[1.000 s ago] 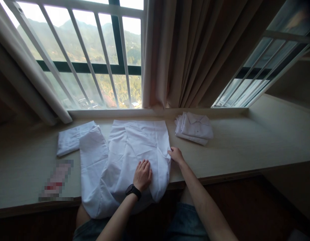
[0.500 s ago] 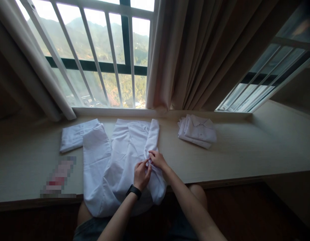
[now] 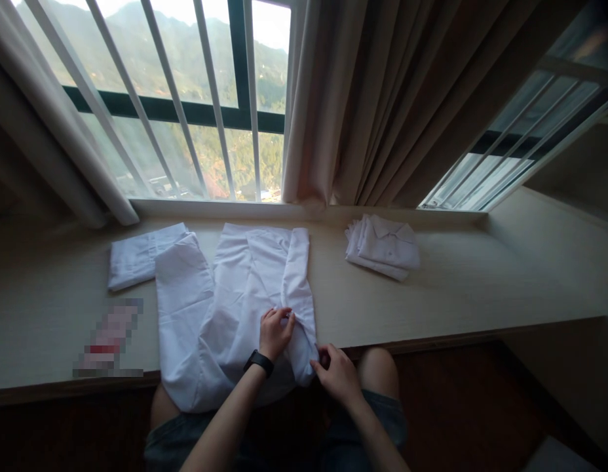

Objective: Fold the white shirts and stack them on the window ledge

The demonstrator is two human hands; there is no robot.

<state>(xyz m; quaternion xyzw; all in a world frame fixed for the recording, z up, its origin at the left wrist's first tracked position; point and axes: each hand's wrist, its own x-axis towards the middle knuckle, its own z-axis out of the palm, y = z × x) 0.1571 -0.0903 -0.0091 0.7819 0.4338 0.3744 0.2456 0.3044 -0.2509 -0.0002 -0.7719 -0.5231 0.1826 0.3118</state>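
Note:
A white shirt (image 3: 235,288) lies face down or folded over, I cannot tell which, partly on the ledge and partly over my lap. One sleeve (image 3: 298,262) is folded back along its right side. My left hand (image 3: 276,335), with a black watch on the wrist, rests on the cloth, thumb and fingertips pinching a fold near the sleeve. At the shirt's lower right edge is my right hand (image 3: 337,372), its thumb in front of the cloth and its curled fingers partly hidden at the side.
Folded white garments (image 3: 144,254) lie at the left, touching the spread shirt. A stack of folded white shirts (image 3: 385,246) sits at the right of the ledge (image 3: 461,288). A blurred pinkish item (image 3: 110,334) is at the front left. Curtains (image 3: 373,98) and a barred window stand behind.
My right hand has moved down and right from beside my left hand to the shirt's lower right edge. My left hand stays on the cloth. The view has tilted slightly downward.

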